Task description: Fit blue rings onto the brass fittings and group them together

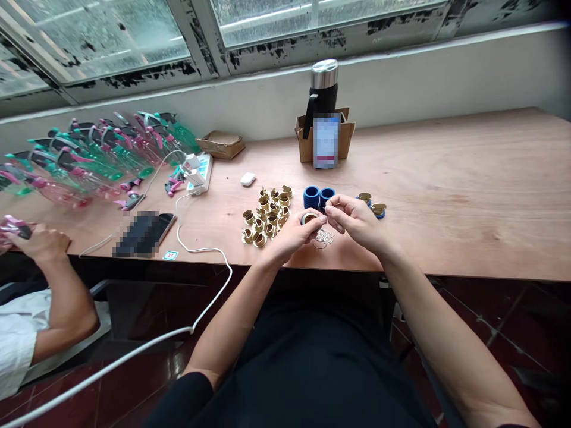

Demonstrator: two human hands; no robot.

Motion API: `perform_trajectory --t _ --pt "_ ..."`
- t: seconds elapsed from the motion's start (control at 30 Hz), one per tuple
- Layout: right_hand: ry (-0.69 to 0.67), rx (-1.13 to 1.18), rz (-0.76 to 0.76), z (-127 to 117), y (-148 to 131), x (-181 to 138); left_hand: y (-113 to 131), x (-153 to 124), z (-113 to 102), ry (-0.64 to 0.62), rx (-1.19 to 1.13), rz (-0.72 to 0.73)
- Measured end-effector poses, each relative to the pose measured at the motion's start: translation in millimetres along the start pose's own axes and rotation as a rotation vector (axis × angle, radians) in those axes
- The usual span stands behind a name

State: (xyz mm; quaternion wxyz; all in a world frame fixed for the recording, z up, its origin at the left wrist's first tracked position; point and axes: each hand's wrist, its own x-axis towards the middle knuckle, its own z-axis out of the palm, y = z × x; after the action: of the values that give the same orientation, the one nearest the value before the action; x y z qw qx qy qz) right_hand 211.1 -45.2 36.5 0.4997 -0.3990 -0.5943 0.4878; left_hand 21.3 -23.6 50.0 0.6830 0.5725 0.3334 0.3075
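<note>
My left hand [292,236] is closed around a small ring-shaped piece [308,217] with a gold inside and a bluish rim. Close beside it, my right hand [357,221] has its thumb and fingertips pinched together; anything between them is too small to make out. Just past my hands stand two stacks of blue rings [311,197]. A loose pile of thin wire rings [325,239] lies under my fingers, partly covered. Left of my hands are several gold lidded fittings [266,219]. Beyond my right hand sit gold pieces on blue rings [379,210].
A black flask [328,95] stands in a cardboard box, a phone [326,141] leaning in front. At left are spray bottles [89,154], a power strip [201,173], a dark phone [145,233] and a co-worker's hand [42,242]. A white cable [191,329] crosses the table edge.
</note>
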Motion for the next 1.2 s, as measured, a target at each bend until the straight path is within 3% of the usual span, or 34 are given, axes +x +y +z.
perform_trajectory --t 0.17,0.6,0.83,1.03,1.2 --pt "0.031 0.033 0.005 2 0 1 -1 1 -3 0.060 0.010 0.028" --pt "-0.038 0.058 0.015 4 -6 -2 -2 3 -9 0.109 0.023 0.074" --pt "-0.002 0.039 -0.049 5 -3 0 0 3 -7 0.140 -0.105 0.003" --pt "0.052 0.045 -0.084 1 -10 -1 -1 2 -5 0.085 -0.181 0.002" --pt "0.070 0.053 -0.102 -3 -14 -4 5 -2 0 -0.028 -0.102 0.119"
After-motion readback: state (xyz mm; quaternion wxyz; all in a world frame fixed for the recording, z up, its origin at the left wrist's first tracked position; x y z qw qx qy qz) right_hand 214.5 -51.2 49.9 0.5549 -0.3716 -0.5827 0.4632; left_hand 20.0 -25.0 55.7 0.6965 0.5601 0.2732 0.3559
